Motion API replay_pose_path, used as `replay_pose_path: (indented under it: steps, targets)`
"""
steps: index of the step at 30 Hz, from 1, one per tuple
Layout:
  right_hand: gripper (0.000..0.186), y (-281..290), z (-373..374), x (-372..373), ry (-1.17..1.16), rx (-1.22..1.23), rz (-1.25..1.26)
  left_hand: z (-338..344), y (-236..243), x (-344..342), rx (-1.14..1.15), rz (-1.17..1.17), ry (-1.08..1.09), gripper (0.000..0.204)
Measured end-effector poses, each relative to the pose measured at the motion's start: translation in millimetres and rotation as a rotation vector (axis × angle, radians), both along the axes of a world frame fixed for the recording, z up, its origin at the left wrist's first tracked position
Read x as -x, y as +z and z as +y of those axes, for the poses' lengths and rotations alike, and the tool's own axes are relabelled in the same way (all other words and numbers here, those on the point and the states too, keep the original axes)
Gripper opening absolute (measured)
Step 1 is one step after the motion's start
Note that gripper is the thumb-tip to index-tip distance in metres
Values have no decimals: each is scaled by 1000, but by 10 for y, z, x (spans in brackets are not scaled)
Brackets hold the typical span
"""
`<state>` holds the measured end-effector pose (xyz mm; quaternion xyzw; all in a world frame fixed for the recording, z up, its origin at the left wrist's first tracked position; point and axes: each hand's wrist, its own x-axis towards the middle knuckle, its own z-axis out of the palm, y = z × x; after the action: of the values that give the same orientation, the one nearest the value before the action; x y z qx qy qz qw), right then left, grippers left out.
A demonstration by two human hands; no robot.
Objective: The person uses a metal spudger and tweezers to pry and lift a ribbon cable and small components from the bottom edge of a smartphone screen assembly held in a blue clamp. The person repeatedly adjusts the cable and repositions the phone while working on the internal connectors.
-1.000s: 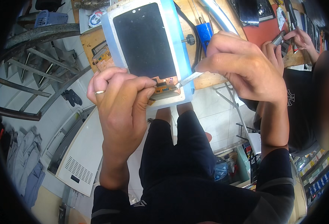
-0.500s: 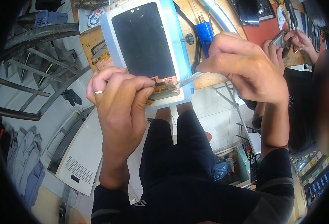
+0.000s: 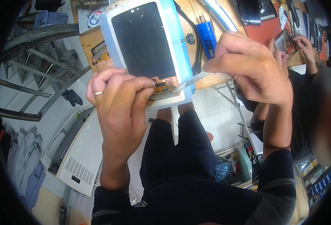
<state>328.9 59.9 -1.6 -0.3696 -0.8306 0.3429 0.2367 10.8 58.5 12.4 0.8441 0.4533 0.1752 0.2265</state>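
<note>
A black phone screen (image 3: pixel 144 43) lies face up on a white plate (image 3: pixel 175 48) with a blue border. At its near end, an orange and copper flex cable (image 3: pixel 162 89) is exposed. My left hand (image 3: pixel 121 103) is closed, thumb and index finger pinching the left edge of that cable. In my right hand (image 3: pixel 257 73), closed in a pinch, is a thin, flat metal blade (image 3: pixel 192 80). Its tip touches the cable's right end near the plate's corner. My fingers hide the blade's rear end.
Right of the plate are a black knob (image 3: pixel 189 38), a blue handheld device (image 3: pixel 207 39) and dark cables. A co-worker's hands (image 3: pixel 303 47) handle a phone over a red mat (image 3: pixel 261 34) at the far right. Curved metal railings (image 3: pixel 41 37) stand at left.
My right hand has shifted slightly right; the blade's tip stays at the cable's end. My left hand keeps its pinch. The co-worker's hands and body have moved a little.
</note>
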Motion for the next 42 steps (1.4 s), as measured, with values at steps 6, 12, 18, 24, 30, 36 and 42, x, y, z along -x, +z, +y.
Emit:
replay_pose_path:
  steps: [6, 12, 18, 24, 30, 36, 42]
  targets:
    - [41, 0, -7, -6, 4, -21, -8, -2, 8, 0, 0, -2, -4, 4]
    - [41, 1, 5, 13, 7, -22, -3, 2, 3, 4, -1, -1, -2, 4]
    - [43, -7, 7, 32, 3, -17, 12, 3, 13, 5, 12, -3, 1, 4]
    - [45, -22, 1, 49, -7, -10, 18, 6, 9, 8, 8, -2, -1, 5]
    - [44, -24, 8, 71, -12, -4, 27, 4, 3, 10, 3, -2, -2, 5]
    - [45, -31, 23, 95, -12, 10, 41, 1, 5, 9, 2, -1, 0, 5]
    - [44, -28, 29, 113, -13, 12, 33, 1, 12, 3, 4, -2, 1, 5]
